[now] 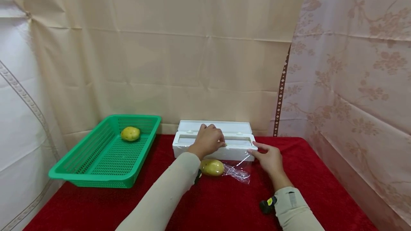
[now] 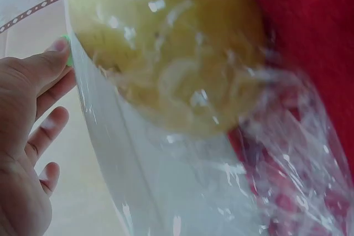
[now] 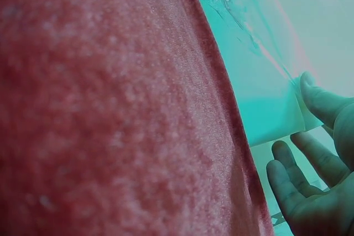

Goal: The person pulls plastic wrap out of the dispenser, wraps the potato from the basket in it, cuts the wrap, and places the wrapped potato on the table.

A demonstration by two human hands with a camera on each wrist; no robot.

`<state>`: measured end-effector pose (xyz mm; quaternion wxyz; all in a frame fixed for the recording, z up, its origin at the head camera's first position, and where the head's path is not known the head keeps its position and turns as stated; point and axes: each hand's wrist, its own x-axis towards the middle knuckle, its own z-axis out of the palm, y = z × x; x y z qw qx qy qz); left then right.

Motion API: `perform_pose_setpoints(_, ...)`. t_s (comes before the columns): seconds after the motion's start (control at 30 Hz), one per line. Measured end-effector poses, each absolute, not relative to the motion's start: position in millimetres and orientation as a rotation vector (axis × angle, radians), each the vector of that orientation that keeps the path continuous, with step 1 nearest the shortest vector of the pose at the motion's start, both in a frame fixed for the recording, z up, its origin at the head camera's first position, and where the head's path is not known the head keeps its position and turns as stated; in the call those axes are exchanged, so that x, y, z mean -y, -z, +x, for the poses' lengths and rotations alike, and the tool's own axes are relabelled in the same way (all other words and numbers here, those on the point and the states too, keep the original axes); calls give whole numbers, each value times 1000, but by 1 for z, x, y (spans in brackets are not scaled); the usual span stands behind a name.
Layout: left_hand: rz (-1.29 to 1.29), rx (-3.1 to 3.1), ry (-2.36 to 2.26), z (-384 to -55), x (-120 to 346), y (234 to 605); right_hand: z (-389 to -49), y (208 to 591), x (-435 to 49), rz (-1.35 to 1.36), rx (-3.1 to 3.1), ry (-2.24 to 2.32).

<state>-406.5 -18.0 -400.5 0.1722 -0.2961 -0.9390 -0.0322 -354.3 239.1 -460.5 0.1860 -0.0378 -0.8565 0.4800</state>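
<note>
A white cling film dispenser (image 1: pixel 212 153) lies across the table with its lid raised at the back. My left hand (image 1: pixel 209 140) is over its front edge, thumb and finger pinching a small green slider (image 2: pixel 69 52). At the dispenser's right end, my right hand (image 1: pixel 269 158) grips the corner, thumb (image 3: pixel 318 96) on the front and index finger on top. Clear cling film (image 1: pixel 239 174) hangs from the front edge and spreads, crumpled, on the cloth. In front of the dispenser a yellow-green mango-like fruit (image 1: pixel 214 168) lies under the film, partly hidden by my left wrist.
A green plastic basket (image 1: pixel 128 181) stands on the left of the table, with another yellow fruit (image 1: pixel 130 134) inside. Red cloth (image 1: pixel 224 209) covers the table. Beige curtain (image 1: pixel 179 52) hangs close behind, and a floral curtain (image 1: pixel 363 92) is at the right.
</note>
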Motion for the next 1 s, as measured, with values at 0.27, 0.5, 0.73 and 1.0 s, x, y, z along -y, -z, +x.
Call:
perform_pose_setpoints(0.27,-849,2635,98,-409,34,404,-354,460,-240,-114,2421,-1338)
perform_pose_setpoints(0.5,-861,2627,105,-411,41,406,-353,458,-239,-120,2424,-1344)
perform_pose_setpoints(0.73,-869,2638,35,-409,46,401,-353,457,-238,-114,2419,-1356)
perform_pose_setpoints(1.0,-871,2644,17,-410,49,401,-354,458,-239,-127,2426,-1355)
